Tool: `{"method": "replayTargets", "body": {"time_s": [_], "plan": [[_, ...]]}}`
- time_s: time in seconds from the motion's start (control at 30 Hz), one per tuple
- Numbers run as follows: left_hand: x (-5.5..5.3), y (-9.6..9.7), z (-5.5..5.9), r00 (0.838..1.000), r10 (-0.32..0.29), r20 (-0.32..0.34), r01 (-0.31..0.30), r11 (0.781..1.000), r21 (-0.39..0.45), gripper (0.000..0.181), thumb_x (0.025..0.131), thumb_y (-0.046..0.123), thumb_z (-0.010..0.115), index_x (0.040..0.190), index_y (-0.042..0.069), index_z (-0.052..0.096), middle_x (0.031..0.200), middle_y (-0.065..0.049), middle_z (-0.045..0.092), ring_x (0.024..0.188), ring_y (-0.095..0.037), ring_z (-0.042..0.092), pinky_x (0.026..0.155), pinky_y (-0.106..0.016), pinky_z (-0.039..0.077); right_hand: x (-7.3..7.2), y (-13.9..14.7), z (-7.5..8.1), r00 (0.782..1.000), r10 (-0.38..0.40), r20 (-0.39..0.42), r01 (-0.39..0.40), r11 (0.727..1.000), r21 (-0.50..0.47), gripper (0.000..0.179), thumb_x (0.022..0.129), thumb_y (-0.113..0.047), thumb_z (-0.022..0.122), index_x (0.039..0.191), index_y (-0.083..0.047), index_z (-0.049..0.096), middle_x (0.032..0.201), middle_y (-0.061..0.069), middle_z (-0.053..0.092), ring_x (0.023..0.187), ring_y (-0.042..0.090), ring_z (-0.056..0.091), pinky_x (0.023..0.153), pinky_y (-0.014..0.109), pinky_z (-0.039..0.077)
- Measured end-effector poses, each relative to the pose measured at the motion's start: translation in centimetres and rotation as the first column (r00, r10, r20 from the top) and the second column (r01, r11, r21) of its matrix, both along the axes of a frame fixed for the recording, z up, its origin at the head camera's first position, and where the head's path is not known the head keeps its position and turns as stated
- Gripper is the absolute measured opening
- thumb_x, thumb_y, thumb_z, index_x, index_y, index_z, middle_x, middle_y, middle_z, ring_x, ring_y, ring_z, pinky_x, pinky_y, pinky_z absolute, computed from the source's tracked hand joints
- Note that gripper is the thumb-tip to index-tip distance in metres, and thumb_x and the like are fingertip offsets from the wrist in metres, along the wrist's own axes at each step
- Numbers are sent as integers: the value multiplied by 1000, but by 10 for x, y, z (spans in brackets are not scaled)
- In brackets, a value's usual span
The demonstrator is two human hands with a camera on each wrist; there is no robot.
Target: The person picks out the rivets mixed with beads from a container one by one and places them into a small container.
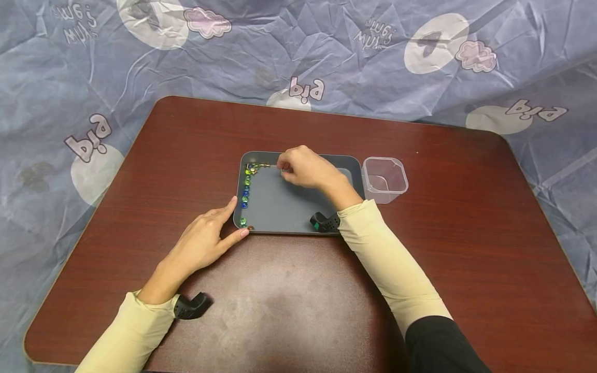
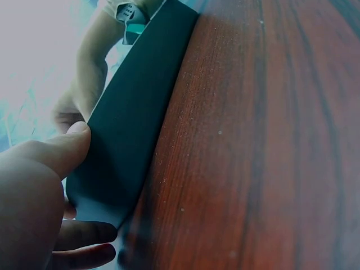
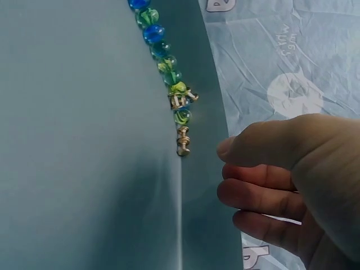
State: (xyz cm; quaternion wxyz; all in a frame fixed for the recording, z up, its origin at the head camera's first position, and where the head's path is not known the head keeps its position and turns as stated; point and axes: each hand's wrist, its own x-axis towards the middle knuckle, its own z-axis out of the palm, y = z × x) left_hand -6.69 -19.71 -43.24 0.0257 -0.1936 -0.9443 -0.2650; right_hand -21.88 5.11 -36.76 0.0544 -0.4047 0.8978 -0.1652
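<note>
So, there's a wrinkled blue-grey cloth [image 1: 303, 52] with clouds and lettering hanging behind everything, and in front of it a big reddish-brown table [image 1: 289, 290] with rounded corners. Both forearms wear cream sleeves [image 1: 392, 264], the right one meeting black fabric [image 1: 440, 344] further up. Around the middle of the table sits a shallow grey tray [image 1: 289, 202]. The left hand [image 1: 205, 235] is at its near left corner, thumb touching the near rim, fingers fairly straight and spread away from the thumb along the left side. The right hand [image 1: 305, 167] hovers over the far part of the tray, fingers loosely bent, and I can't spot anything between them. Just beside the tray's right side there's a clear plastic box [image 1: 384, 199]; can't tell if they touch. Each wrist has a little black camera [image 1: 188, 306]. Inside the tray, green and blue glass marbles [image 1: 246, 194] line the left wall, with a few apart from the row in the near left corner. Smallest are some gold pieces [image 3: 183, 140] around the far left corner, near the right hand's fingers.
</note>
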Motion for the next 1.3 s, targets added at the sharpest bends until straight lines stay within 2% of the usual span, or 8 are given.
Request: {"method": "replayTargets", "body": {"time_s": [0.63, 1.3], "plan": [[1, 0, 0, 1000, 12, 21, -12, 1000, 1, 78, 94, 45, 66, 151, -1, 36, 136, -26, 55, 126, -39, 53, 101, -54, 42, 7, 16, 13, 999, 2, -32, -3, 999, -42, 14, 86, 1, 63, 96, 4, 72, 93, 13, 71, 85, 25, 67, 79, 35, 53], [1, 1, 0, 1000, 6, 12, -6, 1000, 2, 78, 94, 43, 67, 150, -1, 37, 135, -28, 55, 124, -40, 54, 100, -54, 43, 10, 38, 19, 998, -48, -35, 46, 997, -61, 13, 83, 2, 62, 93, 4, 71, 89, 12, 70, 81, 26, 66, 77, 36, 53]]}}
